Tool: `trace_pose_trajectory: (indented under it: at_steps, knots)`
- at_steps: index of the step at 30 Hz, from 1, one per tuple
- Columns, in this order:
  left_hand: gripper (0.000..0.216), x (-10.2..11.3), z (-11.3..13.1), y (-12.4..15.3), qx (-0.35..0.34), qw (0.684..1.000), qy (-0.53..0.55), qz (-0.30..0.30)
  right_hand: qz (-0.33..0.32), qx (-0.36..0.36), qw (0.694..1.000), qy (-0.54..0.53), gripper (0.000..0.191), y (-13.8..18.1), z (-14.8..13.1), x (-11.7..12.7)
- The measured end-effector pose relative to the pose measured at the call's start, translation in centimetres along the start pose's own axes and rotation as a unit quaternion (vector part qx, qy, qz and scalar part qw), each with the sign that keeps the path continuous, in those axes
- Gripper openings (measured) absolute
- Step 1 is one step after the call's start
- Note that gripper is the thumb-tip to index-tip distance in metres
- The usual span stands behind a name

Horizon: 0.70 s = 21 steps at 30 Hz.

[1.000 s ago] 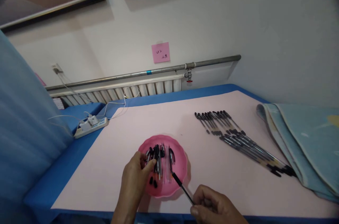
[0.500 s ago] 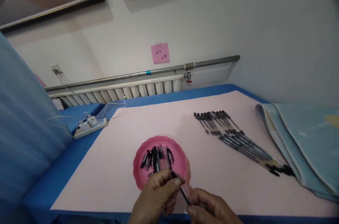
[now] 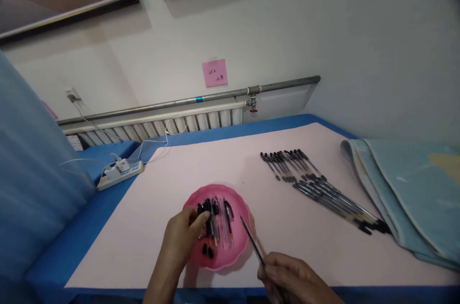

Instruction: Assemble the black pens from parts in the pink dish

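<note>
My right hand [image 3: 291, 275] is closed around the lower end of a slim dark pen [image 3: 253, 239]. This pen has no cap, and its bare tip points up and left beside the plate's right edge. Over the left side of the scalloped pink plate [image 3: 235, 258], my left hand [image 3: 181, 232] has thumb and fingers bent together among black pen caps [image 3: 207, 250]; what lies between the fingertips is hidden. Clear barrels [image 3: 223, 234] and a dark refill [image 3: 228, 218] also lie in the plate.
Capped pens [image 3: 291, 163] lie in a row at the right, with more pens [image 3: 334, 198] in front. A folded light-blue cloth [image 3: 398, 198] covers the right end. A power strip [image 3: 120, 174] with plugs sits at the left, near a blue curtain [image 3: 39, 151].
My left hand has let go of the pen's upper part and moved left into the plate. The right hand keeps the pen, its tip now exposed.
</note>
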State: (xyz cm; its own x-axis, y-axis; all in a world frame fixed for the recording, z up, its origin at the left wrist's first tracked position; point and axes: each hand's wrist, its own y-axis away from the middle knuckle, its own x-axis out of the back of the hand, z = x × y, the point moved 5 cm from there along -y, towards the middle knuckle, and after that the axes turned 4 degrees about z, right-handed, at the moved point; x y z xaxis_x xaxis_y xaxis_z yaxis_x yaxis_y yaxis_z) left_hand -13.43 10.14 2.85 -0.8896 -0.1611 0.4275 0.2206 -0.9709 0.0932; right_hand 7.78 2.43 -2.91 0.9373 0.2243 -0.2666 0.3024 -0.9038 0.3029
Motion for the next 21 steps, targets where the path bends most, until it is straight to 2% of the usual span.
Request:
trace_pose_trajectory:
  at_steps: [2,4,7,9,12,16,18,21]
  knots:
    - [0.019,0.3,0.5,0.3,-0.021,0.998,-0.055,0.034,0.030,0.011,0.998,-0.049,0.041,0.0,-0.4,0.2]
    - [0.017,-0.6,1.1,1.5,-0.052,0.995,-0.086,0.019,0.067,0.019,0.994,-0.088,0.036,-0.1,-0.8,0.4]
    - [0.025,-3.7,1.8,4.6,-0.089,0.990,-0.028,-0.105,0.100,0.025,0.988,-0.117,0.034,-0.3,-1.2,0.6]
    - [0.020,-5.8,1.6,6.6,-0.073,0.983,-0.029,-0.163,0.105,0.037,0.986,-0.127,0.032,-0.4,-1.5,0.6]
    - [0.014,-7.5,1.2,8.3,-0.104,0.975,-0.093,-0.175,0.118,0.042,0.982,-0.143,0.030,-0.5,-1.5,0.6]
    - [0.017,-8.3,0.9,8.4,-0.168,0.958,-0.159,-0.171,0.155,0.044,0.979,-0.124,0.031,-0.2,-1.4,1.3]
    - [0.025,-8.7,0.5,8.2,-0.160,0.959,-0.123,-0.201,0.162,0.051,0.978,-0.120,0.030,0.0,-1.5,1.5]
    - [0.040,-9.6,-0.2,8.3,-0.057,0.952,0.022,-0.300,0.124,0.062,0.979,-0.146,0.029,0.0,-1.8,1.2]
